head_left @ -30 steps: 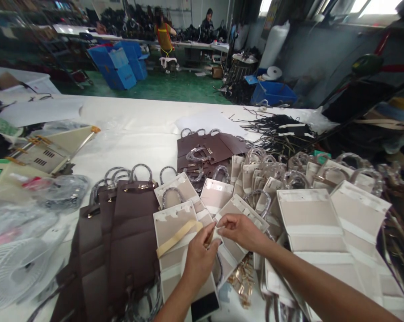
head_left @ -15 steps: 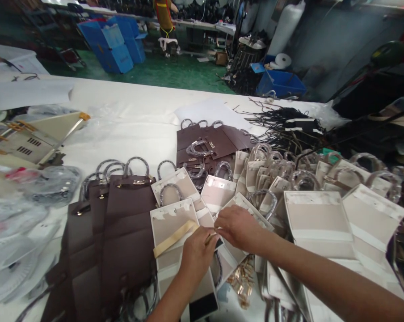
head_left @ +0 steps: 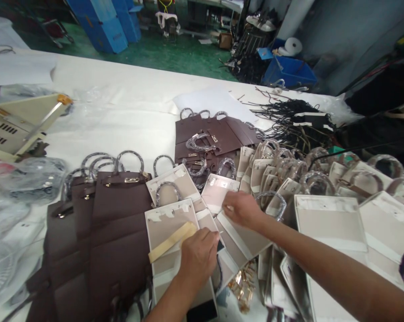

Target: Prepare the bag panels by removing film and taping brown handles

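My left hand (head_left: 199, 250) is closed over the pale panels of an unfolded handbag (head_left: 170, 223), its fingertips pinched together. A yellow strip (head_left: 170, 243) lies across the panel and curls into this hand. Some small white bit shows at the fingertips. To the upper right, my right hand (head_left: 240, 209) is closed and slightly blurred, over another open pale bag piece (head_left: 218, 190); whatever its fingers hold is hidden. A dark plastic-wrapped handle (head_left: 168, 184) arches from the bag pieces.
Dark brown handbags (head_left: 121, 223) stack at the left, with more brown bags (head_left: 205, 134) behind. Pale bags (head_left: 329, 223) crowd the right side. Gold metal fittings (head_left: 242, 286) lie in front. Black cords (head_left: 289, 118) pile at the back right; a beige machine (head_left: 24, 125) stands left.
My hands were together over the pale panels; now they are apart, the right one moved up and to the right. The view has tipped downward.
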